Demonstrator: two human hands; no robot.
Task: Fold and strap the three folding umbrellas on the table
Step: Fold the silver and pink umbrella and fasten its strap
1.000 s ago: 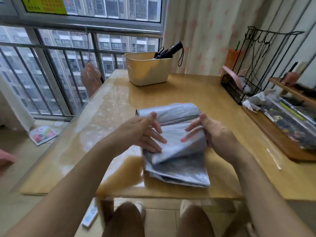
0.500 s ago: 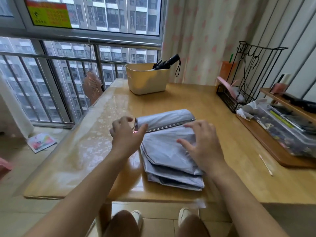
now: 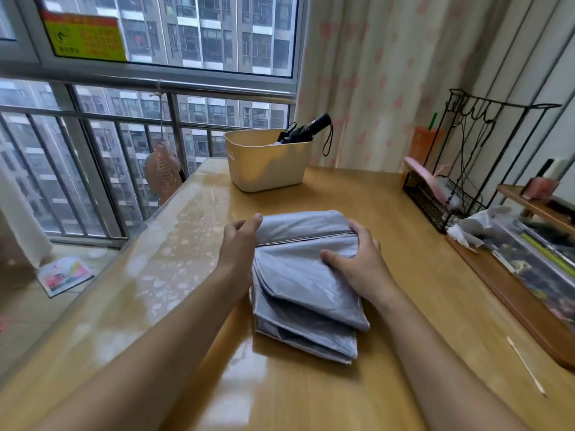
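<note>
One umbrella [image 3: 306, 286], left hand [image 3: 238, 245], right hand [image 3: 357, 264] gripping ends

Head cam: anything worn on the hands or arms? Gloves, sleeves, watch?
Nothing worn. The left hand and right hand are bare: no gloves, rings, watch or bands show. No sleeves either; both arms are uncovered down to the frame edge.

Black umbrella [image 3: 306, 129] mostly hidden in bin [image 3: 267, 169] (strap unclear), window sticker [image 3: 85, 37] text illegibly blurred
</note>
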